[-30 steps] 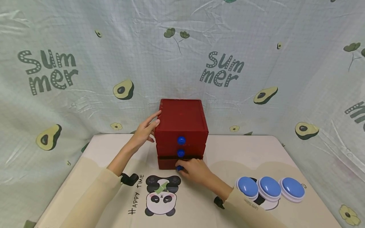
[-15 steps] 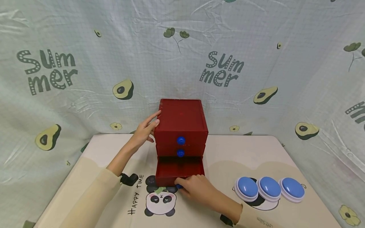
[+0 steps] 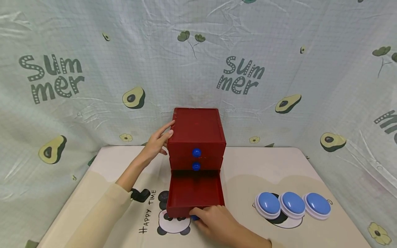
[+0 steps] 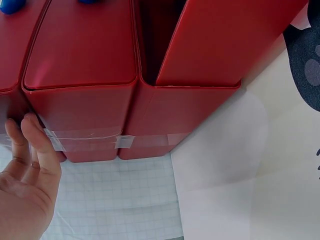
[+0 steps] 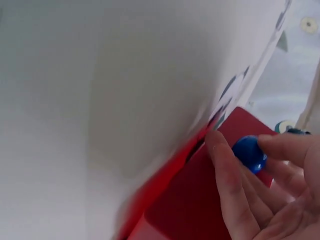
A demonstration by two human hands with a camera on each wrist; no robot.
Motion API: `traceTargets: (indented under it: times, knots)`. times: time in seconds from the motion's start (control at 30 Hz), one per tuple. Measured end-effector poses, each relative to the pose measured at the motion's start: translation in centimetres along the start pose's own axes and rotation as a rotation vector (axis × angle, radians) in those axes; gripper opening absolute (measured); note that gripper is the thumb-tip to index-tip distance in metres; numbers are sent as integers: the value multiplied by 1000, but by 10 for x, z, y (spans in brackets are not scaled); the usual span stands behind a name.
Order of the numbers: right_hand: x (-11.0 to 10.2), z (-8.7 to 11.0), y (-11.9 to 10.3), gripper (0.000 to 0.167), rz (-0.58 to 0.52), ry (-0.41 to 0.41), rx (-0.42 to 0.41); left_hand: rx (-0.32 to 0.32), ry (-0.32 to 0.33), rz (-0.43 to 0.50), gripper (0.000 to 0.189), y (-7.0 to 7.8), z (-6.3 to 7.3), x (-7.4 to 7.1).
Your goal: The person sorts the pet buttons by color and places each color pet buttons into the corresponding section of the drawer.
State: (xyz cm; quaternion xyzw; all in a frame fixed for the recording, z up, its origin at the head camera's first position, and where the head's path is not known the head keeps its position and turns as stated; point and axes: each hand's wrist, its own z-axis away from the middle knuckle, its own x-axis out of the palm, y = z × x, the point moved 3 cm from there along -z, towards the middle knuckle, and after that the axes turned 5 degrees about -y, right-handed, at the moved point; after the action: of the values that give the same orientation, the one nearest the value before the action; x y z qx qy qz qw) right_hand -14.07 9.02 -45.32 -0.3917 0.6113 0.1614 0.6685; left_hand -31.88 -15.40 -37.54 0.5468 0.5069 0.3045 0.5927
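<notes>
A red three-drawer cabinet [image 3: 196,125] stands against the fabric backdrop, with round blue knobs on its drawers. Its bottom drawer [image 3: 194,191] is pulled far out, and the inside shows bare. My right hand [image 3: 217,222] pinches that drawer's blue knob [image 5: 250,152] between thumb and fingers, as the right wrist view shows. At the cabinet's upper left side, my left hand [image 3: 155,143] rests with fingers extended against the wall and top edge. The upper knob [image 3: 196,153] and middle knob [image 3: 196,166] sit on closed drawers.
Three blue push buttons with white bases, the middle one [image 3: 292,203] among them, stand in a row on the table's right. A printed panda [image 3: 174,222] on the tabletop is partly covered by the drawer. Clear tape [image 4: 90,142] runs along the cabinet's side.
The bottom drawer has slid out toward me from nearly closed to wide open, my right hand moving with its knob. My left hand has stayed at the cabinet's side.
</notes>
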Motion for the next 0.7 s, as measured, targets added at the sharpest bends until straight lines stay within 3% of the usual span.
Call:
traceTargets:
  times: [0.37,0.7]
  knots:
    - [11,15,-6,27,-262,-96,183,3,4,-20,55,-1,0,0]
    - [15,23,-11,28,-271,-99,181,12,5,-17,55,0,1,0]
